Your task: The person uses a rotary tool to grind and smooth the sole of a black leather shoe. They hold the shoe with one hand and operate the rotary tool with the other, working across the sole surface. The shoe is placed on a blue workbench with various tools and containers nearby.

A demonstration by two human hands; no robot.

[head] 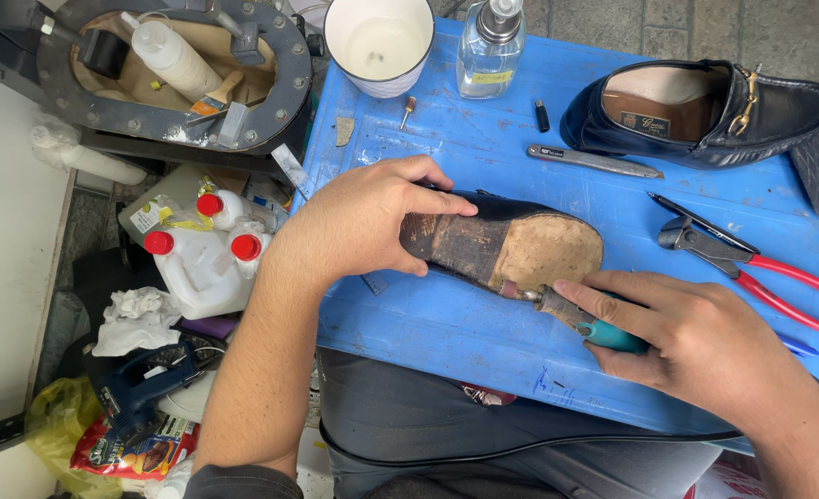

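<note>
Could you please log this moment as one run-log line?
left hand: grips upturned shoe | right hand: holds teal-handled tool, tip at sole edge | nearby: red pliers, second shoe

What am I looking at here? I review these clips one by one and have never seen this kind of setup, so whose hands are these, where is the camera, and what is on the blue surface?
There is no machine: one camera sits on a person's head and looks down at their own two bare hands over a blue work surface.

The left hand grips the heel end of a black shoe turned sole-up, its worn sole showing. The right hand holds a teal-handled tool whose tip touches the sole's edge.

Also on the surface: a second black loafer standing upright, red-handled pliers, a black pen, a slim metal knife, a clear spray bottle and a white cup.

Off to the left lie white jugs with red caps and a metal oval frame.
</note>
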